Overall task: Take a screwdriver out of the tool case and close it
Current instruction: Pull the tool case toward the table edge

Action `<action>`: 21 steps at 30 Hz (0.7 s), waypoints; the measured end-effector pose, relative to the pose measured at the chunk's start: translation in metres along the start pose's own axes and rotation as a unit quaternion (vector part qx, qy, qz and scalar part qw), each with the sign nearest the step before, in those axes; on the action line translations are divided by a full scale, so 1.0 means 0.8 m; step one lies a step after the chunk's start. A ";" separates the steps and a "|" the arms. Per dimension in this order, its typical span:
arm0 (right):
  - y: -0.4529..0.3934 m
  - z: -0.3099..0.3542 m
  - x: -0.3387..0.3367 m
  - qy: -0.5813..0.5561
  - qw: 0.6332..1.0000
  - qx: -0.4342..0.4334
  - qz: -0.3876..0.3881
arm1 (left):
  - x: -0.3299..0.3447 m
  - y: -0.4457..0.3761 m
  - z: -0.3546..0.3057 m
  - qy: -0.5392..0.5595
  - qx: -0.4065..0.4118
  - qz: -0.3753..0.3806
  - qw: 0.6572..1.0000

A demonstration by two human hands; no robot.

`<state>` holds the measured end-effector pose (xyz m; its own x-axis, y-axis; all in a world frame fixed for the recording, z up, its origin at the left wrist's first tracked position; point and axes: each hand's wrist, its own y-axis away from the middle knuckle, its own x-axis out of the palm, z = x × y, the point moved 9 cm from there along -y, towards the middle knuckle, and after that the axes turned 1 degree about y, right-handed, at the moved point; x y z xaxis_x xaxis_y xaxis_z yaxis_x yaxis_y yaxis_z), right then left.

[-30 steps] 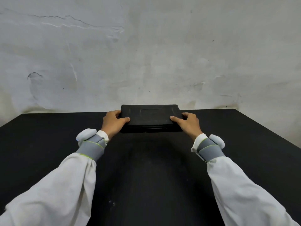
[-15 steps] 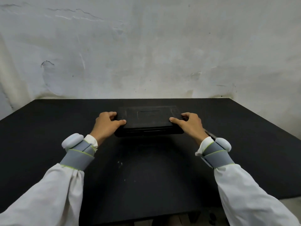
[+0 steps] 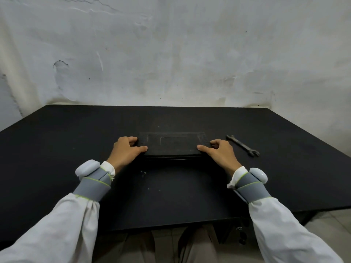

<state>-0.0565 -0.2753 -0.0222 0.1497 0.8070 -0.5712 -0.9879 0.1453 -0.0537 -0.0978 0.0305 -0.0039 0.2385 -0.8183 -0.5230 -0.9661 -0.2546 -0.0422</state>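
A flat black tool case (image 3: 171, 144) lies closed on the black table (image 3: 76, 139), in the middle of the view. My left hand (image 3: 124, 151) grips its left end, thumb on the lid and fingers curled over the far edge. My right hand (image 3: 220, 151) holds the right end the same way. No screwdriver is visible; the inside of the case is hidden.
A grey open-ended wrench (image 3: 242, 145) lies on the table just right of my right hand. A rough white wall (image 3: 171, 54) rises behind the table's far edge. The table's near edge runs above my knees (image 3: 180, 243).
The case, held at both ends, has come away from the wall toward me. The view has tilted down, so the wrench and the table's near edge now show.
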 end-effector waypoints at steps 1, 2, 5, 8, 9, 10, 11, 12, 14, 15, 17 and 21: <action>0.000 0.000 0.000 0.000 1.000 -0.001 0.001 | 0.001 0.001 0.001 0.003 0.000 0.001 1.000; 0.001 0.000 0.001 -0.001 1.000 -0.002 0.001 | 0.001 0.001 0.001 0.006 0.000 0.003 1.000; 0.003 -0.002 0.002 -0.002 1.000 -0.008 0.010 | 0.002 0.003 0.004 0.013 0.005 0.009 1.000; 0.011 -0.004 0.003 -0.028 0.999 -0.016 0.032 | 0.005 0.009 0.008 0.030 0.014 0.027 0.999; 0.014 -0.004 0.003 -0.035 0.998 -0.019 0.039 | 0.007 0.011 0.010 0.034 0.018 0.030 0.999; 0.017 -0.003 0.003 -0.036 0.998 -0.023 0.047 | 0.008 0.014 0.011 0.035 0.022 0.031 0.999; 0.019 -0.002 0.005 -0.031 0.997 -0.029 0.058 | 0.010 0.017 0.011 0.034 0.026 0.031 0.999; 0.020 -0.001 0.007 -0.024 0.997 -0.035 0.069 | 0.012 0.020 0.011 0.032 0.029 0.031 0.999; 0.022 0.002 0.009 -0.018 0.996 -0.048 0.073 | 0.016 0.025 0.011 0.030 0.033 0.031 0.999; 0.023 0.003 0.009 -0.022 0.996 -0.051 0.064 | 0.017 0.027 0.009 0.030 0.034 0.030 0.998; 0.024 0.003 0.006 -0.034 0.997 -0.053 0.040 | 0.019 0.030 0.006 0.036 0.036 0.032 0.998; 0.027 0.005 0.001 -0.068 0.996 -0.057 0.008 | 0.022 0.033 -0.003 0.034 0.046 0.050 0.997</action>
<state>-0.0777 -0.2692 -0.0210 0.1294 0.8799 -0.4573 -0.9873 0.0713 -0.1422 -0.1189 0.0082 -0.0126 0.1442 -0.8711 -0.4694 -0.9895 -0.1249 -0.0721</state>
